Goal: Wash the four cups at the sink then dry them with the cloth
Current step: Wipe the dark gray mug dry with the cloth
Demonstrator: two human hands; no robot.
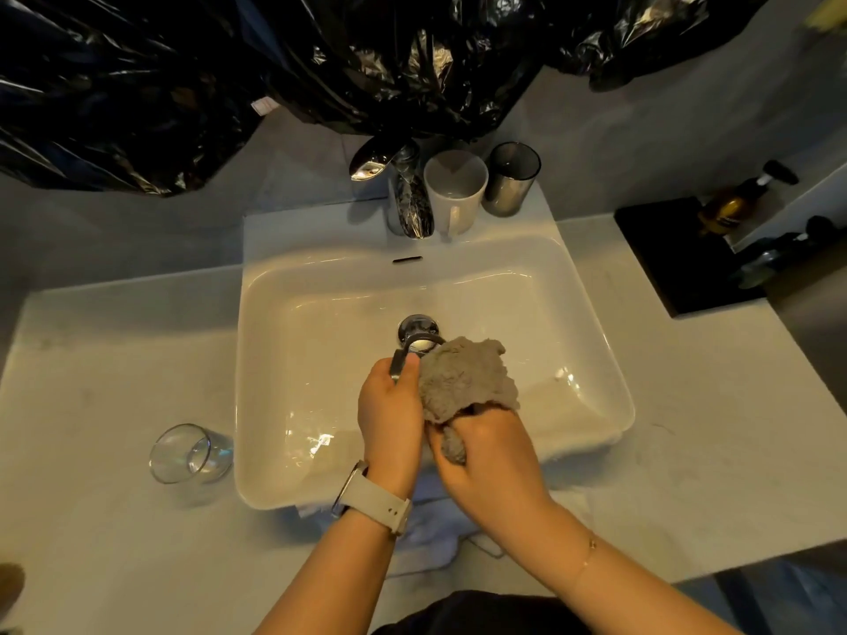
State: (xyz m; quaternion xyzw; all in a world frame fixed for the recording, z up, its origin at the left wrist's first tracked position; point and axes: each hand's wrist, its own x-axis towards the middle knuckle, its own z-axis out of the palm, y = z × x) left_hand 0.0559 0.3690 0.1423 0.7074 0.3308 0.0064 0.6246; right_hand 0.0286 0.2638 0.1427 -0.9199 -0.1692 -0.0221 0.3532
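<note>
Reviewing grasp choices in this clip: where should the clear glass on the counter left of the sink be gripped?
Judging by its pose, round the side wall of the clear glass, coming from above. It seems to lie tipped on the counter, mouth facing left, so the curved wall faces up.

I see a glossy white ceramic sink, smooth with bright glare spots. At its centre, a polished chrome drain. At 12 o'clock, a mirror-shiny chrome faucet. Just beside it, a matt white mug and a smoky translucent cup, material unclear. At 9 o'clock, a clear glass lies on the matt pale counter. I see a fuzzy grey cloth, rough nap. Across the top, crinkled glossy black plastic sheeting. On the wrist, a smooth matt strap.
</note>
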